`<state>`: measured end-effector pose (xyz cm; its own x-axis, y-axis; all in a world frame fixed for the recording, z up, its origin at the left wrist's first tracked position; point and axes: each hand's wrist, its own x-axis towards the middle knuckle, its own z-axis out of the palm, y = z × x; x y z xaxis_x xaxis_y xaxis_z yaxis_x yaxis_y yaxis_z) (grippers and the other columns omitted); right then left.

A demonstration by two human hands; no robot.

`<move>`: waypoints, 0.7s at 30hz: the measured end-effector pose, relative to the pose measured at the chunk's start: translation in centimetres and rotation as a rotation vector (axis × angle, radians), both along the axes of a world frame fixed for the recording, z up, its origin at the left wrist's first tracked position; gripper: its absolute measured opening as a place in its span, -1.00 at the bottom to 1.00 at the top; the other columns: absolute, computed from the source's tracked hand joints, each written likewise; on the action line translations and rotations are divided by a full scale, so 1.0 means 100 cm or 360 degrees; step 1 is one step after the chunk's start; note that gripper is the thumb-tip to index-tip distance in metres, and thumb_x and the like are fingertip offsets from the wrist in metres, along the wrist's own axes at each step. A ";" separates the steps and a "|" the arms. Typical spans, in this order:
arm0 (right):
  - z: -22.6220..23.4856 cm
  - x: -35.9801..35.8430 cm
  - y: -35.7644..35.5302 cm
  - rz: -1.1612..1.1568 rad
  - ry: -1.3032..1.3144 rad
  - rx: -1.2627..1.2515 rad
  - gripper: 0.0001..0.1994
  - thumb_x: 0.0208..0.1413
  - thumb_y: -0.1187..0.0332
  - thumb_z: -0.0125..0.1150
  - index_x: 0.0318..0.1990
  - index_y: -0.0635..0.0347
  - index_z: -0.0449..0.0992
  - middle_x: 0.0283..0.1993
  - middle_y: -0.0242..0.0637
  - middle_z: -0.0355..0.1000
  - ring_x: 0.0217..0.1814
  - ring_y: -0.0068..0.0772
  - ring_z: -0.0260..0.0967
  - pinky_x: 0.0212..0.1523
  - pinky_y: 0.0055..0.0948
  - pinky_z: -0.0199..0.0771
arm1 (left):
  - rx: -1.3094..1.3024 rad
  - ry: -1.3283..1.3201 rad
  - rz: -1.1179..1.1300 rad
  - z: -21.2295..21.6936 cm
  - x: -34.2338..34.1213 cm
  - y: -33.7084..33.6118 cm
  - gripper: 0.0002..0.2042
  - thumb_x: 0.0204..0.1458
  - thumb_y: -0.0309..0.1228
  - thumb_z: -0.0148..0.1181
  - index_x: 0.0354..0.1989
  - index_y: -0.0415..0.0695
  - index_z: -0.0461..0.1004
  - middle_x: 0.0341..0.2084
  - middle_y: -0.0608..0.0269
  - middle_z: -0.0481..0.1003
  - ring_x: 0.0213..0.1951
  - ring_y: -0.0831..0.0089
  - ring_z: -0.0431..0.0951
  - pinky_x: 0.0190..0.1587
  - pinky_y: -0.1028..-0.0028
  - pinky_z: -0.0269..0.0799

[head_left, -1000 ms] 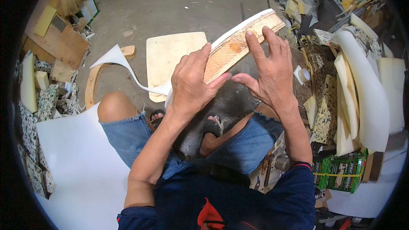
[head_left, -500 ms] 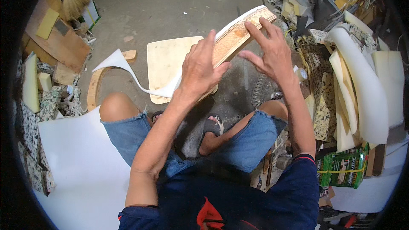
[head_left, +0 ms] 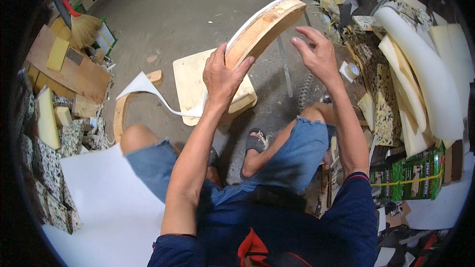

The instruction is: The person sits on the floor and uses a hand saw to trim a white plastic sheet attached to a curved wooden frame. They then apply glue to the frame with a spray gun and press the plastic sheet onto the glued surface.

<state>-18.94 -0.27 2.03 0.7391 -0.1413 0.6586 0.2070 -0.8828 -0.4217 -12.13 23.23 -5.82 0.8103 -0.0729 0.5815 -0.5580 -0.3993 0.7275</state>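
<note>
A curved wooden piece (head_left: 263, 28) is raised over the floor in front of me, with a white foam strip (head_left: 250, 20) along its outer edge. My left hand (head_left: 221, 76) grips its near end, thumb on one side and fingers on the other. Off to the right, my right hand (head_left: 316, 54) is apart from the wood with its fingers spread and nothing in them. From beside my left hand a thin white foam offcut (head_left: 141, 84) trails left, over a second curved wooden piece (head_left: 120, 116). Under my left hand stands a pale, square-topped board (head_left: 190, 71).
White foam sheet (head_left: 104, 188) spreads at my left. Speckled foam scraps and a broom (head_left: 85, 29) lie beyond it. At right are thick foam pieces (head_left: 420, 74), a tape roll (head_left: 352, 70), a coiled spring (head_left: 308, 91) and green packages (head_left: 408, 175).
My right hand has come away from the wooden piece and moved right. My left hand still holds the piece, now nearer its lower end, with the piece tilted up more.
</note>
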 end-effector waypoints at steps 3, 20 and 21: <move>-0.020 0.005 0.001 0.0014 0.0522 0.0959 -0.68 0.21 0.15 0.26 -0.23 0.30 0.62 -0.31 -0.17 0.56 -0.23 -0.34 0.56 -0.22 -0.35 0.58 | 0.0006 0.0067 -0.0011 0.008 0.013 -0.014 -0.27 -0.14 0.03 0.46 0.06 -0.34 0.46 -0.14 -0.16 0.57 -0.08 -0.03 0.59 -0.02 0.10 0.47; -0.163 0.084 0.083 0.0711 0.0585 0.2273 -0.12 0.29 -0.39 -0.32 0.42 0.27 0.07 0.35 0.04 0.21 0.34 -0.10 0.26 0.22 0.00 0.39 | 0.0155 0.0664 -0.0858 -0.008 0.097 -0.001 -0.41 -0.05 -0.10 0.50 -0.03 -0.39 0.53 -0.29 0.10 0.62 -0.29 0.44 0.59 -0.23 0.46 0.52; -0.164 0.090 0.086 0.0776 0.0470 0.2238 -0.11 0.29 -0.39 -0.33 0.43 0.27 0.05 0.38 0.05 0.17 0.38 -0.08 0.22 0.23 0.03 0.37 | 0.0084 0.0582 -0.0921 -0.007 0.098 0.001 -0.41 -0.04 -0.10 0.50 -0.03 -0.38 0.53 -0.28 0.10 0.62 -0.28 0.45 0.59 -0.22 0.46 0.51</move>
<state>-9.97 8.38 -14.35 0.9753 -0.2196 0.0248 0.1108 0.3884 -0.9148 -2.30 23.29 -6.53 0.7759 -0.5739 0.2619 -0.4145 -0.1509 0.8974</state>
